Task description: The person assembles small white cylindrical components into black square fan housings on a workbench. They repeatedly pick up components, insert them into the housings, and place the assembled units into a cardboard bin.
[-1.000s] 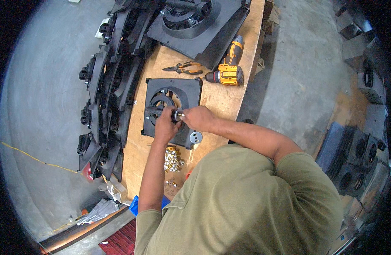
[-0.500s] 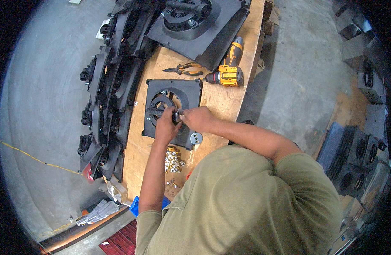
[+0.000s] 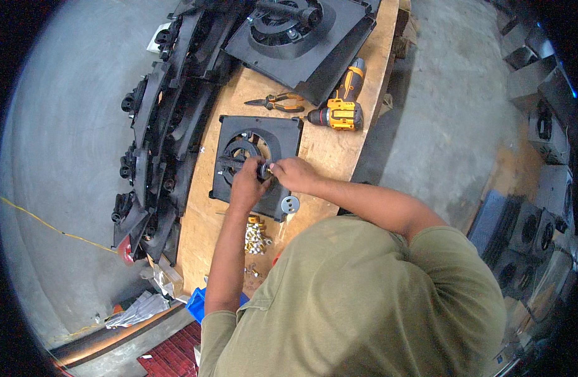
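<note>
Black tube (image 3: 231, 162) on a square black panel (image 3: 287, 135), near the wooden bench's (image 3: 326, 151) left edge; its long axis runs crosswise, end toward the right edge. Left hand (image 3: 248, 182) curls round that end, apparently steadying it; right hand's (image 3: 290, 174) fingertips pinch a small, partly hidden fitting (image 3: 271, 169) against it.

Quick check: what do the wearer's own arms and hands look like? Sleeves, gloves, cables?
Olive-green shirt with plain short sleeves ending above the elbows; forearms uncovered. Left hand and right hand are ungloved. No watch, wristband, cable or marking visible on either arm; rings too small to tell.
</note>
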### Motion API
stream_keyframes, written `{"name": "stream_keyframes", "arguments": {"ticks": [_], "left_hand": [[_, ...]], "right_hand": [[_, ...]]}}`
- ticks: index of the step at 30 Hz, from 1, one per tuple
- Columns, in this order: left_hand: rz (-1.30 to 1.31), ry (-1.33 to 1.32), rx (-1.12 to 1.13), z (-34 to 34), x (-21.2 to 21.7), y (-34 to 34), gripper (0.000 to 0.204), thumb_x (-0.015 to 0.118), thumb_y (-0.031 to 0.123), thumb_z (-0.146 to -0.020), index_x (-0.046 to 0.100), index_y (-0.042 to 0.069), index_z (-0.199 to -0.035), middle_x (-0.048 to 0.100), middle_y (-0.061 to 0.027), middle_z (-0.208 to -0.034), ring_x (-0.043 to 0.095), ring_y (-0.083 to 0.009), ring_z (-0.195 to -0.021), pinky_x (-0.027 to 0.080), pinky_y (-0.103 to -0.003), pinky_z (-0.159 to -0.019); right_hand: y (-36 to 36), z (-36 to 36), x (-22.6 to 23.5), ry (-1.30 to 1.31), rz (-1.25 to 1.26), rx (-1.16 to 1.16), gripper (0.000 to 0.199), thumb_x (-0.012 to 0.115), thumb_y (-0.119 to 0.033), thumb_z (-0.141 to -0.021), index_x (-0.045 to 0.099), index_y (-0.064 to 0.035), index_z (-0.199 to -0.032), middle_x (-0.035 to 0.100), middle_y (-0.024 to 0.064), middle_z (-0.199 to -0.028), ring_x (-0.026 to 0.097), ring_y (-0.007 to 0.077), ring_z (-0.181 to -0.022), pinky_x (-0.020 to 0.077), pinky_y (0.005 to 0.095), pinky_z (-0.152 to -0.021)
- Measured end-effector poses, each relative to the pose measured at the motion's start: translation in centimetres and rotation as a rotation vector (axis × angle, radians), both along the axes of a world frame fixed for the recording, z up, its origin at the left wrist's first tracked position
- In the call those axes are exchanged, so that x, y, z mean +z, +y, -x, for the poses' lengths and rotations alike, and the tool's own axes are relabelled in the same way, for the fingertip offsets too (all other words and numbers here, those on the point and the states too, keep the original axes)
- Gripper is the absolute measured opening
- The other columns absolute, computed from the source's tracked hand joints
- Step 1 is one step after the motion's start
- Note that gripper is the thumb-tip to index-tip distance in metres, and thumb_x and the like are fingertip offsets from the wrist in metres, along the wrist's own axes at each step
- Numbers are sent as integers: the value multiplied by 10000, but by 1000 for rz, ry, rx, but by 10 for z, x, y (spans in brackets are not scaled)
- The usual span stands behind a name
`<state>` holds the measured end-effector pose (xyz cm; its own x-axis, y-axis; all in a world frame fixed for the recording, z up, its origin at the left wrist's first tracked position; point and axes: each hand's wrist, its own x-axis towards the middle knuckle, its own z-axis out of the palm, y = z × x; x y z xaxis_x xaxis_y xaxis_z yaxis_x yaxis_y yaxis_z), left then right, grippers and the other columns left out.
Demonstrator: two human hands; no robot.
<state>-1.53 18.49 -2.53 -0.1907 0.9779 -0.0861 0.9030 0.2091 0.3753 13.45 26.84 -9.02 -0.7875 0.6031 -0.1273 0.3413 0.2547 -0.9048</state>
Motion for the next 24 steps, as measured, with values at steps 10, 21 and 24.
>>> {"name": "stream_keyframes", "arguments": {"ticks": [10,21,24], "left_hand": [[-13,28,-4,-5,5,1,543,817,57,-690,549,71,-1162,649,-178,-1117,639,-416,-1008,531,-458,-820],[-44,-3,3,-1,0,1,536,827,72,-686,553,69,-1147,653,-178,-1104,650,-396,-998,535,-445,-812],[-64,-21,-7,0,-3,0,535,825,73,-685,552,73,-1145,652,-173,-1092,654,-395,-986,535,-447,-802]], "right_hand": [[1,0,2,-69,-192,69,396,513,-376,-964,594,-4,-1071,679,229,-965,661,428,-881,522,549,-777],[3,0,4,4,-248,13,393,481,-384,-973,616,-31,-1081,693,233,-896,677,412,-882,537,538,-787],[3,2,-3,24,-83,19,395,478,-385,-976,625,-28,-1057,692,235,-888,677,412,-871,535,537,-789]]}}
